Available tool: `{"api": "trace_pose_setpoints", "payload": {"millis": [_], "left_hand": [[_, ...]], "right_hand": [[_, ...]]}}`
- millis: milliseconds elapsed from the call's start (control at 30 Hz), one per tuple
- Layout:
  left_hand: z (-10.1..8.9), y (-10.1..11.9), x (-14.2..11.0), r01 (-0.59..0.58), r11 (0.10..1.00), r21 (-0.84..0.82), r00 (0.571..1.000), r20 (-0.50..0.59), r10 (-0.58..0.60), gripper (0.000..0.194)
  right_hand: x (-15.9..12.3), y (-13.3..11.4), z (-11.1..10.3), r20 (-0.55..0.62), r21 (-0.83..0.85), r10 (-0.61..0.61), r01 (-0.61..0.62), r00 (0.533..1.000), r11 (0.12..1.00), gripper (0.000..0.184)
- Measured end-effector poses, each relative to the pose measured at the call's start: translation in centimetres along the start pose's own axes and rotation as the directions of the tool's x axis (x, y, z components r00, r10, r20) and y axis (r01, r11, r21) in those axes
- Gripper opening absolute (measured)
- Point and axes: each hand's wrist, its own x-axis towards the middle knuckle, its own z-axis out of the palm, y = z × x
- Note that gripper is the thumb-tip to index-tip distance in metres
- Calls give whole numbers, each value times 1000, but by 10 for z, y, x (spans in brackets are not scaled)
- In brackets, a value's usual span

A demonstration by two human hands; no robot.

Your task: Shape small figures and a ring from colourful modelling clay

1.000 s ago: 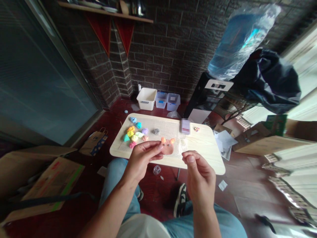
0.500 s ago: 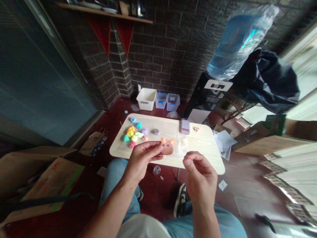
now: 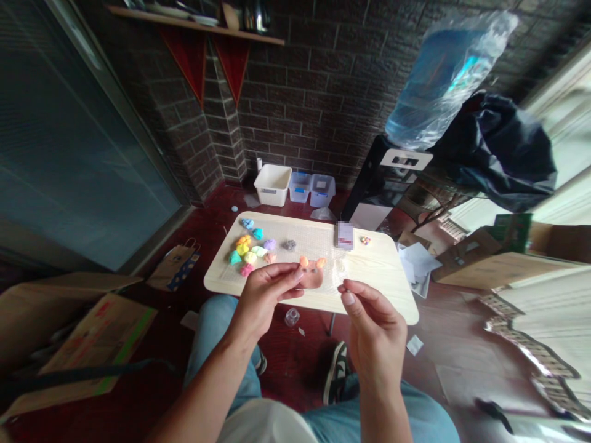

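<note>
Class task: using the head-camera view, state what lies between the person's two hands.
The head view shows a pink clay shape with orange bits at its top edge, on a mesh sheet over a pale wooden board, between the left hand and right hand.

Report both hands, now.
Left hand: curled, fingertips at a pink clay piece; cannot tell if gripping it.
Right hand: thumb and finger pinched, nothing visibly held.

Clay lumps on the counter, bins out back

The clay lumps sit toward the left end of the counter, a flat clay piece just right of them. Behind, a tub and 2 plastic boxes line the brick wall; a paper bag sits on the floor, left.
</note>
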Motion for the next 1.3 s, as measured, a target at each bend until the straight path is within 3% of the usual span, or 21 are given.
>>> {"api": "trace_pose_setpoints", "payload": {"millis": [500,733,967,1133,1300], "left_hand": [[0,1,-1,-3,1000,1,1000,0,3,23],[1,2,-2,4,1000,-9,1000,6,-4,22],[6,2,-7,-8,1000,23,999,50,6,20],[8,2,-10,-14,998,56,998,58,10,24],[10,-1,-11,-25,998,62,998,63,21,27]], "right_hand": [[-1,-5,3,44,18,9,-10,999,1000,12],[1,-1,3,56,-37,-99,101,993,994,16],[-5,-6,8,62,-105,-19,25,998,994,13],[-6,-10,13,148,-287,-203,239,968,928,8],[-6,-9,17,219,-513,-424,473,879,716,12]]}}
